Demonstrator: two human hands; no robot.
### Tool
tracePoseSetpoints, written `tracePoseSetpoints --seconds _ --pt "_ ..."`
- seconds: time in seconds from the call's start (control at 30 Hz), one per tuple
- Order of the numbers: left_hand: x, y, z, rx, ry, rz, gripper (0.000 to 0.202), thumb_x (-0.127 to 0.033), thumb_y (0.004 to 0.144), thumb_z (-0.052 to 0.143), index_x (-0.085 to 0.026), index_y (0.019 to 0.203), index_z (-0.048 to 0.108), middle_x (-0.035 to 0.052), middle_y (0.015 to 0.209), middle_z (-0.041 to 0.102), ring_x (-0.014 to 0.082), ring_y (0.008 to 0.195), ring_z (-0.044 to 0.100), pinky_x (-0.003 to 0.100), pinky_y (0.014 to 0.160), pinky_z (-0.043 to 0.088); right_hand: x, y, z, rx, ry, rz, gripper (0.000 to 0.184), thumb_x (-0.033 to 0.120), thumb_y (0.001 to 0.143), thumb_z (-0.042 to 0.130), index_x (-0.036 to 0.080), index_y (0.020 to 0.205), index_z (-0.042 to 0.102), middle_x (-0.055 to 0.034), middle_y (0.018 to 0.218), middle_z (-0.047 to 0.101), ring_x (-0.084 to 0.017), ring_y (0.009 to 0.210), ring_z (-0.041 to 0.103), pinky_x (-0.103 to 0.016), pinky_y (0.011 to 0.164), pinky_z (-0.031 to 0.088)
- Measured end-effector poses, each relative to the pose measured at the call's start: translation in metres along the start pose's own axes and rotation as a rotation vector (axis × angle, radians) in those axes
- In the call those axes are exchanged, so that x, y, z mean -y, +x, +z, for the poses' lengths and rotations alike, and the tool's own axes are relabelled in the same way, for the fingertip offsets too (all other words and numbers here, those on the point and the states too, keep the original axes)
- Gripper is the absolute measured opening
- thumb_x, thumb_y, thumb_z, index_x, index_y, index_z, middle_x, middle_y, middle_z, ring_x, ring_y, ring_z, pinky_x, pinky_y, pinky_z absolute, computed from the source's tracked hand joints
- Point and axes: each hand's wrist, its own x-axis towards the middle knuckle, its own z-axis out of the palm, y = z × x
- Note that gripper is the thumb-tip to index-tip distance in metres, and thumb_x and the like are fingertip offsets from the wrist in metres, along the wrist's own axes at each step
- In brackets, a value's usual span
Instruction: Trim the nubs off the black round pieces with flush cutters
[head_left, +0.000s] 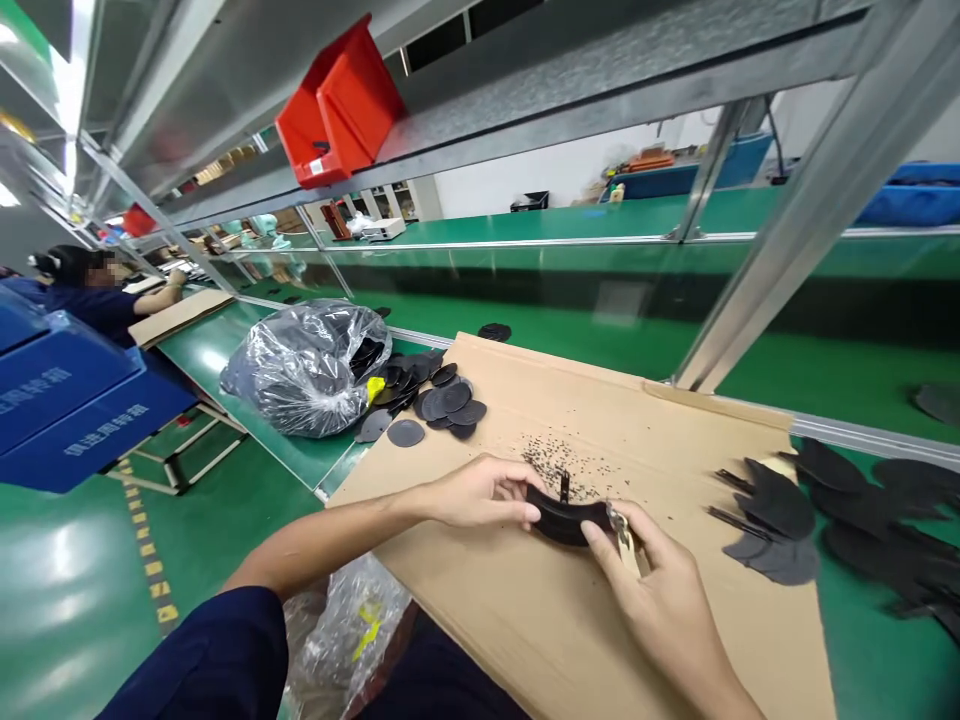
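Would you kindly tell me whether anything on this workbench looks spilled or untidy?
Yes: small dark bits lie scattered on the cardboard, beyond the curved black part in the left hand. They look odd because they are strewn loosely, not gathered.

White lettering [106,430] on stacked blue crates [75,455], "周转箱" legible, leading characters unclear, red bin's [360,100] label [316,166] unreadable

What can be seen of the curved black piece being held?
The curved black piece looks like plastic, its middle bowed toward the wearer, a short dark prong standing at its far edge. The left hand grips one end; the right hand, holding a pale-handled tool, touches the other. Whether it rests on the cardboard is unclear.
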Motion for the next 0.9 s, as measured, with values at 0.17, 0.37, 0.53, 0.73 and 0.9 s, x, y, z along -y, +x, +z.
tracePoseSetpoints --seconds 0.17,0.37,0.53,0.73,0.9 --pt "0.006 0.002 -0.052 -0.245 0.534 0.083 0.026 -0.038 0.096 0.055 -0.020 0.095 0.073 0.0113 0.100 0.072 0.0267 0.100 0.063 0.044 0.100 0.047 0.005 0.001 0.001 -0.004 0.057 0.098 0.023 0.043 0.092 0.062 0.021 0.086 0.063 0.0000 0.072 0.062 -0.017 0.065 0.056 -0.026 0.060 0.047" --pt "0.027 0.023 -0.100 -0.296 1.175 -0.134 0.045 -0.035 0.084 0.069 -0.018 0.125 0.067 0.0152 0.122 0.058 0.0327 0.110 0.053 0.049 0.100 0.046 0.004 0.004 -0.001 -0.026 0.150 0.201 0.027 0.046 0.089 0.063 0.020 0.080 0.058 0.0007 0.070 0.054 -0.017 0.067 0.050 -0.027 0.062 0.043" --pt "0.029 0.029 -0.102 -0.244 1.207 -0.175 0.041 -0.033 0.081 0.073 -0.017 0.119 0.068 0.0144 0.122 0.059 0.0331 0.112 0.054 0.050 0.100 0.047 0.009 0.003 -0.002 -0.046 0.190 0.236 0.030 0.047 0.088 0.063 0.021 0.077 0.054 0.0013 0.070 0.050 -0.017 0.067 0.046 -0.028 0.064 0.040" --pt "0.026 0.021 -0.097 -0.434 0.812 0.180 0.043 -0.039 0.088 0.067 -0.020 0.125 0.060 0.0117 0.127 0.064 0.0285 0.119 0.059 0.048 0.107 0.046 0.009 0.002 -0.004 -0.057 0.281 0.251 0.029 0.045 0.087 0.064 0.022 0.075 0.051 0.0028 0.069 0.044 -0.016 0.065 0.040 -0.028 0.063 0.038" --pt "0.009 0.016 -0.041 -0.427 0.568 0.369 0.053 -0.045 0.085 0.074 -0.022 0.131 0.060 0.0100 0.120 0.062 0.0230 0.105 0.063 0.037 0.089 0.055 0.009 0.000 -0.002 -0.028 0.335 0.285 0.028 0.043 0.086 0.066 0.022 0.075 0.052 0.0027 0.070 0.045 -0.015 0.066 0.042 -0.028 0.063 0.039"
